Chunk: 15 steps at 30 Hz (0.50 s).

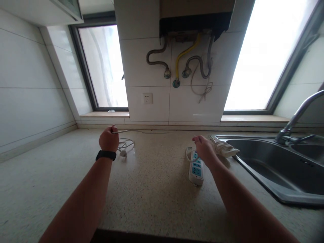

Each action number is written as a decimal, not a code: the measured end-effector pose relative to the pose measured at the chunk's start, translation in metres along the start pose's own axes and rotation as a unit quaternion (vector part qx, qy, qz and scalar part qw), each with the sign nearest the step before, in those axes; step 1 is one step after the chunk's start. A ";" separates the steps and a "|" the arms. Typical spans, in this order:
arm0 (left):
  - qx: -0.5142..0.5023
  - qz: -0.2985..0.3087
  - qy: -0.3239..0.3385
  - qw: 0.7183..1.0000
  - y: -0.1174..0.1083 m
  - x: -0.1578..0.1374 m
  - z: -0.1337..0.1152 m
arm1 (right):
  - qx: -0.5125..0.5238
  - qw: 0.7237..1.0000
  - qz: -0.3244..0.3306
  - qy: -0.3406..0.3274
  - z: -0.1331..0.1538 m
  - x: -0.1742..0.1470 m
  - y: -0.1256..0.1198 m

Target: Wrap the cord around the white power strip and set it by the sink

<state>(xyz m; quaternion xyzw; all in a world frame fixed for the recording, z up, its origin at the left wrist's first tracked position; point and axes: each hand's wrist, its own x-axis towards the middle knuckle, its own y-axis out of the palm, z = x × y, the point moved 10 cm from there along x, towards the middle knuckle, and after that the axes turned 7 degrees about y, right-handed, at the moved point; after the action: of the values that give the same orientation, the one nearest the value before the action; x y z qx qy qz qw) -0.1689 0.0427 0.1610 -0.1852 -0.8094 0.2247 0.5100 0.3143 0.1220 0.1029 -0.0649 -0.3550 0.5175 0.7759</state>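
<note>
My left hand [108,137], with a black band on its wrist, is closed around a white power cord [131,130]. The cord runs rightward, faintly visible, toward my right hand [204,146], whose fingers are pinched together on it. Below my left hand, a loop of cord ends in a white plug [123,153] lying on the counter. Just under my right hand lies a white power strip [196,170] with blue sockets; its upper end is partly covered by the hand. A bundled white cable [225,148] rests right behind that hand.
The speckled counter [152,189] spans the view. At the right is a steel sink [268,162] with a faucet [291,125]. A wall socket [147,98] sits below a heater [196,23] with bent pipes. Windows stand on both sides.
</note>
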 end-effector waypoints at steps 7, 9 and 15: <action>-0.032 -0.023 0.295 0.955 -0.028 -0.054 -0.141 | -0.174 0.973 0.020 -0.154 0.076 -0.060 0.031; -0.032 -0.015 0.367 0.929 -0.033 -0.078 -0.175 | -0.153 0.952 0.060 -0.256 0.117 -0.088 0.037; -0.033 -0.005 0.453 0.891 -0.034 -0.113 -0.212 | 0.051 0.936 0.240 -0.253 0.152 -0.118 0.062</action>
<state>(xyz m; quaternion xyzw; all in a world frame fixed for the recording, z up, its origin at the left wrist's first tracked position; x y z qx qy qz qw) 0.0681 -0.0081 0.1765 -0.2796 -0.4989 0.0871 0.8157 0.1484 0.0091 0.1296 0.0249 -0.4867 0.7053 0.5148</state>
